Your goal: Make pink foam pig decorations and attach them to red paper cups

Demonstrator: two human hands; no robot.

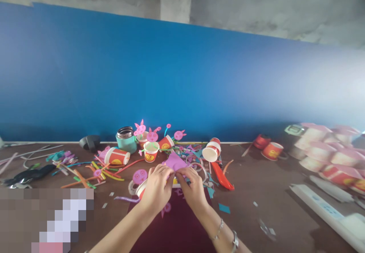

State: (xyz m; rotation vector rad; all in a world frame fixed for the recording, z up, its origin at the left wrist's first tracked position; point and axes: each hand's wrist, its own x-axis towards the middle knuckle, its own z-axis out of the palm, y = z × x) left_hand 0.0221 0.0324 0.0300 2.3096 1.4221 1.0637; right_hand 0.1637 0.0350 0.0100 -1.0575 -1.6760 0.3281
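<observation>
My left hand [156, 186] and my right hand [192, 188] meet at the middle of the brown table [256, 211], fingertips pinched together on a piece of pink paper [175, 162]. A red and white paper cup [142, 189] lies on its side under my left hand, mostly hidden by it. A round pink paper face [140, 176] lies just left of my left hand. My forearms rest over a dark maroon sheet [176, 226]. A bracelet is on my right wrist.
Paper cups with pink paper animal faces [151, 146] stand behind my hands, beside a teal jar [126, 139]. Colored paper strips [94, 169] litter the left. A red-handled tool [222, 177] lies right of my hands. Stacked cups [327, 150] fill the right edge. A blue wall backs the table.
</observation>
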